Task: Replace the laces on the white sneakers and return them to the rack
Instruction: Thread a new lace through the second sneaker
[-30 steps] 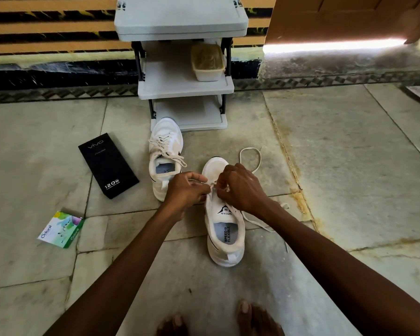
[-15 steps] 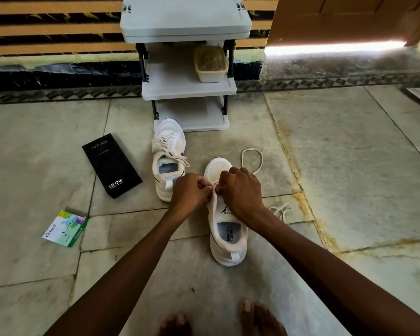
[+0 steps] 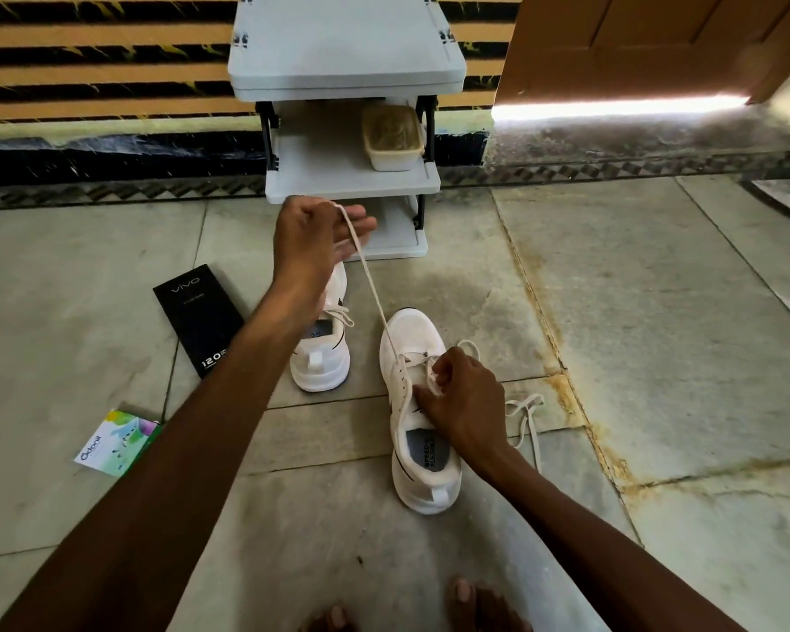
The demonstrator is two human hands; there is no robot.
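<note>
Noting open floor (image 3: 657,335) right of the near sneaker (image 3: 413,335), up to the door (image 3: 612,38). Left side tighter: black box (image 3: 192,312) and colourful packet (image 3: 110,442) lie there. Rack (image 3: 347,52) stands at the wall ahead, second sneaker (image 3: 325,371) at its foot. Our left hand (image 3: 313,239) is raised before the rack's lower shelf, pinching the lace (image 3: 370,285) taut, other fingers spread. The lace runs down to the near sneaker's eyelets, where our right hand (image 3: 461,394) pinches it, fingers curled.
</note>
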